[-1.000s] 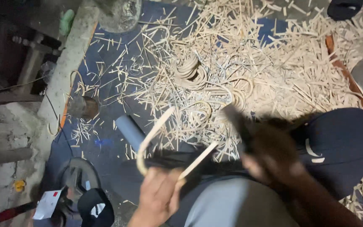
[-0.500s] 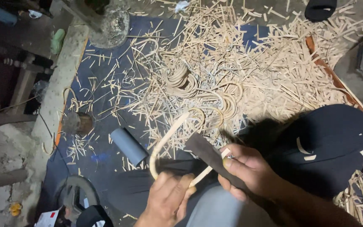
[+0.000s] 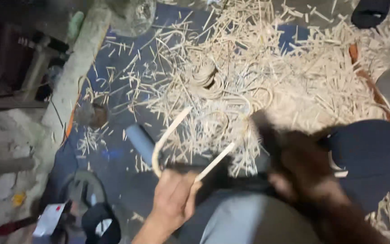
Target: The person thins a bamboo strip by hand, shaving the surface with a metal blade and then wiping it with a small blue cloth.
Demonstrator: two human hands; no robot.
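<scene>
In the head view, the left hand [image 3: 173, 199] is clamped on the near end of a pale, bent strip of split cane [image 3: 170, 135], held near centre. The blurred right hand [image 3: 303, 174] is closed around a dark blade [image 3: 267, 131] just right of it. Judging by the wide litter of pale cane offcuts [image 3: 267, 68] across the far floor, much trimming is done, and this strip is not yet finished.

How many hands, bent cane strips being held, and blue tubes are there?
Hands: 2, left hand and blurred right hand
Bent cane strip held in the left hand: 1
Blue tube on the floor: 1
Total: 4
</scene>
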